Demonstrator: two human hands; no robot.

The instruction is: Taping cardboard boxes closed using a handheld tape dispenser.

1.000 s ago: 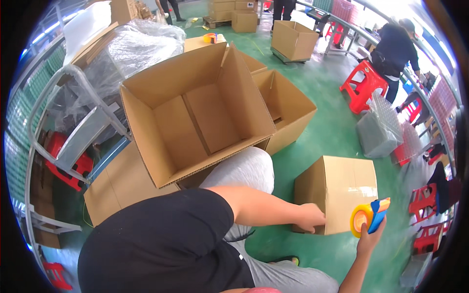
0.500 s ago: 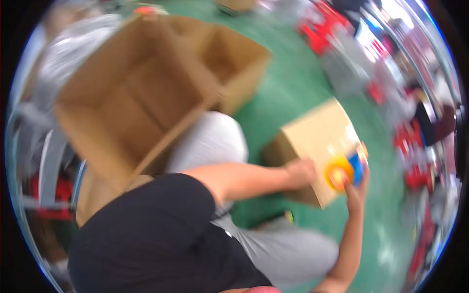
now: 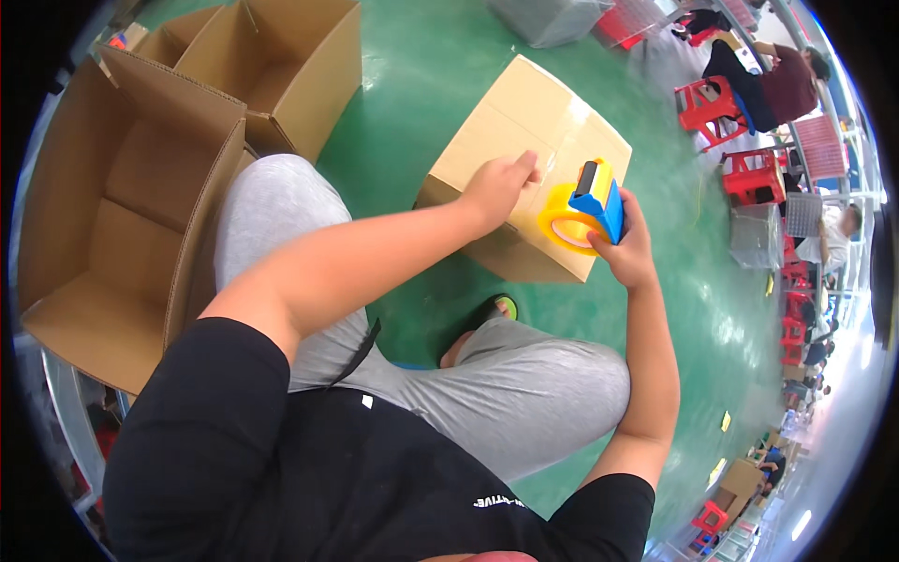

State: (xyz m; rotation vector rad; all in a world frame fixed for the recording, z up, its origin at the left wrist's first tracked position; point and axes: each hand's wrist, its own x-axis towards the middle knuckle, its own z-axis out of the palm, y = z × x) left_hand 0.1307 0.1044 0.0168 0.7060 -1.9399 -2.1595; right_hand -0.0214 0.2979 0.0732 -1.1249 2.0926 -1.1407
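A closed brown carton [image 3: 496, 122] stands on the green floor in front of my knees, with shiny clear tape along its top seam. My left hand [image 3: 501, 192] is over the left part of its top, fingers curled in and thumb side up; whatever the fingers may hold is hidden. My right hand [image 3: 627, 245] grips a blue and yellow tape dispenser [image 3: 599, 206] loaded with a yellow-rimmed roll. The dispenser is over the carton's right side, near its closest corner. I cannot tell whether it touches the cardboard.
Large open cartons [image 3: 140, 178] stand to my left, beside my grey-clad knee [image 3: 281, 187]. Farther right are red plastic stools [image 3: 712, 112], a grey bin [image 3: 757, 234] and seated people along workbenches. Another grey bin [image 3: 552, 19] is at the far edge.
The view has swung, so the cartons now appear farther left and the picture is sharper. My left hand has moved from the carton's near edge onto its top. The dispenser stays in my right hand.
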